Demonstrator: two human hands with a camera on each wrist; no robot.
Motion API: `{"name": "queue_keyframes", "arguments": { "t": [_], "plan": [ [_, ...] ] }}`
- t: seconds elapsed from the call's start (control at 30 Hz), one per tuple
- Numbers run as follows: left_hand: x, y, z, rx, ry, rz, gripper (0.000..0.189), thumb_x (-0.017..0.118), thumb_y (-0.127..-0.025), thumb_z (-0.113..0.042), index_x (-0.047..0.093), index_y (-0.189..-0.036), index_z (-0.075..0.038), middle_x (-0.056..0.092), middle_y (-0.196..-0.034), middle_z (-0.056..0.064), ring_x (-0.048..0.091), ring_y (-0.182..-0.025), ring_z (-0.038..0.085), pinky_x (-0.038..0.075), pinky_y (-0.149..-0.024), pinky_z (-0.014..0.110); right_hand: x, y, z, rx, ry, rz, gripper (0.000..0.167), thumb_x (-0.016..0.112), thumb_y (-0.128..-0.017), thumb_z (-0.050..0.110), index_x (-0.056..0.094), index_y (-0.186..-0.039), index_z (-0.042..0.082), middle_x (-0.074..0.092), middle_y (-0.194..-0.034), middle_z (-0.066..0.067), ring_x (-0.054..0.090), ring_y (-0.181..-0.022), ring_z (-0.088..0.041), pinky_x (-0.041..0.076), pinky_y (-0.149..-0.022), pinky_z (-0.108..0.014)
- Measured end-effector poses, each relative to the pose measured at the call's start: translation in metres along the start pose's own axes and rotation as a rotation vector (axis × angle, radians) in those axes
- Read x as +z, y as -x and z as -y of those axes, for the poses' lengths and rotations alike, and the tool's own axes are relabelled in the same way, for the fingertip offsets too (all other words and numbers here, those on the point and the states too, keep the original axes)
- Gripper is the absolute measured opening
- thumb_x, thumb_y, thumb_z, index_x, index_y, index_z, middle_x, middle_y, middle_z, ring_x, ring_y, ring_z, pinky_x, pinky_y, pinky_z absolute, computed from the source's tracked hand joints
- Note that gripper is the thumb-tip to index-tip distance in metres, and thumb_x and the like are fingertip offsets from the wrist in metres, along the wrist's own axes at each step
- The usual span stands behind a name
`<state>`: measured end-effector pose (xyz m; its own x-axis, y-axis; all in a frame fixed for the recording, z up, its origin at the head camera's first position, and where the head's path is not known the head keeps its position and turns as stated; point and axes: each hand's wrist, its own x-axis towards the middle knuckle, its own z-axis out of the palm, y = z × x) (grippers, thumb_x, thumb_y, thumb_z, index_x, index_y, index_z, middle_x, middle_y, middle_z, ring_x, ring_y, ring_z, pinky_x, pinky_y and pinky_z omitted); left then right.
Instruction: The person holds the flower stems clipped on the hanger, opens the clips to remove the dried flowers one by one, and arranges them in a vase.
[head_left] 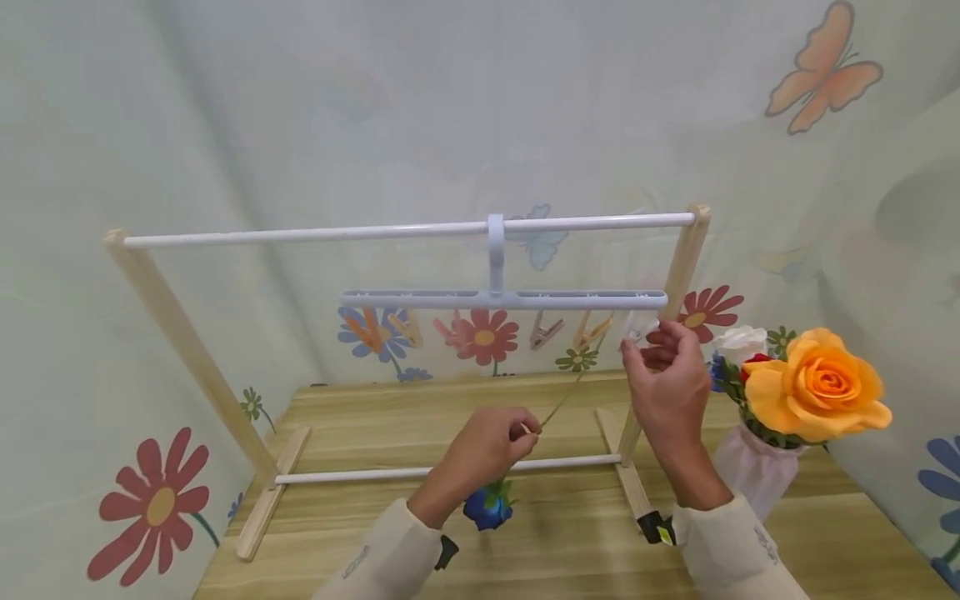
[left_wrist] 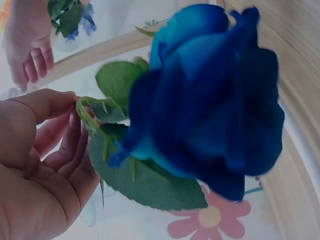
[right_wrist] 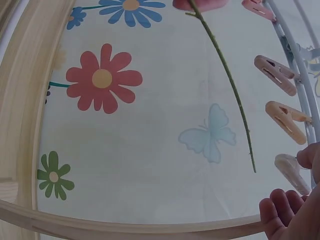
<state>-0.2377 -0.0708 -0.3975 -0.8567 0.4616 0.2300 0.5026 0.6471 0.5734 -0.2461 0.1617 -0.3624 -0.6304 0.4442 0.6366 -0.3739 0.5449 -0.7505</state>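
Observation:
My left hand point(head_left: 483, 442) pinches the green stem point(right_wrist: 227, 75) of a blue rose point(left_wrist: 215, 105) between thumb and fingers. The bloom hangs below that hand, and the bare stem end slants up and right toward the clips. My right hand point(head_left: 671, 396) holds a whitish clip point(right_wrist: 292, 172) at the right end of a pale hanger point(head_left: 420, 300), thumb on one side and fingers on the other. Beside it, along the hanger, hang an orange-tan clip point(right_wrist: 286, 121), a mauve clip point(right_wrist: 275, 75) and several others. In the right wrist view the stem tip stands apart from the clips.
The hanger hooks over the white top rod point(head_left: 315, 235) of a wooden rack point(head_left: 198, 358). A lower rod point(head_left: 352, 476) crosses near the wooden tabletop point(head_left: 555, 550). At right stands a pale vase point(head_left: 757, 471) with an orange rose point(head_left: 817, 387) and other flowers.

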Motion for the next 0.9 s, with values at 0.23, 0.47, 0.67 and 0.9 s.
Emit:
{"name": "queue_keyframes", "arguments": {
  "t": [0.23, 0.47, 0.67, 0.9],
  "plan": [
    [-0.007, 0.008, -0.002, 0.039, -0.099, 0.028, 0.011, 0.068, -0.097, -0.015, 0.078, -0.099, -0.015, 0.078, -0.089, -0.003, 0.067, -0.073, 0.000, 0.054, -0.068, 0.017, -0.003, 0.006, 0.000, 0.005, 0.033, 0.012, 0.042, 0.075, -0.092, 0.017, 0.059, -0.127, -0.001, 0.070, -0.110, -0.018, 0.071, -0.090, -0.030, 0.042, -0.076, 0.001],
    [-0.014, 0.015, -0.007, 0.051, -0.166, 0.070, 0.014, 0.066, -0.098, -0.016, 0.079, -0.104, -0.014, 0.079, -0.097, -0.002, 0.071, -0.082, 0.005, 0.057, -0.074, 0.020, -0.003, 0.020, 0.001, -0.246, 0.126, 0.126, 0.017, 0.077, -0.089, 0.010, 0.072, -0.102, 0.001, 0.074, -0.091, -0.013, 0.069, -0.081, -0.027, 0.051, -0.072, -0.020],
    [-0.019, 0.017, -0.010, 0.108, -0.321, 0.040, 0.014, 0.067, -0.097, -0.016, 0.080, -0.103, -0.015, 0.078, -0.094, -0.003, 0.070, -0.082, 0.008, 0.058, -0.074, 0.024, 0.006, 0.039, -0.007, -0.758, 0.214, 0.383, 0.024, 0.090, -0.072, 0.009, 0.075, -0.090, 0.009, 0.072, -0.086, -0.004, 0.068, -0.083, -0.023, 0.057, -0.071, -0.042],
    [-0.022, 0.020, -0.011, 0.100, -0.399, 0.035, 0.012, 0.069, -0.097, -0.019, 0.081, -0.099, -0.019, 0.075, -0.090, -0.005, 0.067, -0.082, 0.009, 0.057, -0.074, 0.024, 0.017, 0.055, -0.011, -0.959, 0.225, 0.552, 0.022, 0.089, -0.074, 0.015, 0.075, -0.091, 0.017, 0.069, -0.086, 0.004, 0.065, -0.081, -0.016, 0.054, -0.070, -0.038]
  ]
}}
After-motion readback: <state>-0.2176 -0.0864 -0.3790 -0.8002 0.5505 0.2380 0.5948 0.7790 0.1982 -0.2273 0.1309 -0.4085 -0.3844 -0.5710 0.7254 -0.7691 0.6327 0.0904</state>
